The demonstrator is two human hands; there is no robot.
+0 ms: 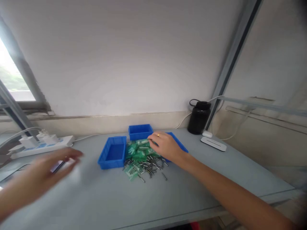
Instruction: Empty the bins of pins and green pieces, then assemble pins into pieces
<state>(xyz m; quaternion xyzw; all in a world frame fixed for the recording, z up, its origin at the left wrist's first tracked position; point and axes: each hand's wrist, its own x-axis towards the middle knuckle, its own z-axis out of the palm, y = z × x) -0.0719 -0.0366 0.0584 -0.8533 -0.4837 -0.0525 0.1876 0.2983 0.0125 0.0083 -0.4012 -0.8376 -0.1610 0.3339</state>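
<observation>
The pile of green packets [137,155] is spread on the counter [100,198], beneath and to the left of the grip of the right hand [168,147], the nearer one; loose metal pins [150,165] are strewn in front, pointed every way. The left hand [40,179] is blurred, held well apart; whether either grip is clamped on anything cannot be told

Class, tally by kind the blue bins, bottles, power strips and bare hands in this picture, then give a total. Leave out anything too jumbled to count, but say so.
Blue bins: 3
Black bottle: 1
White power strip: 1
Hands, left hand and right hand: 2
Total: 7
Left out, too jumbled: green packets, metal pieces.
</observation>
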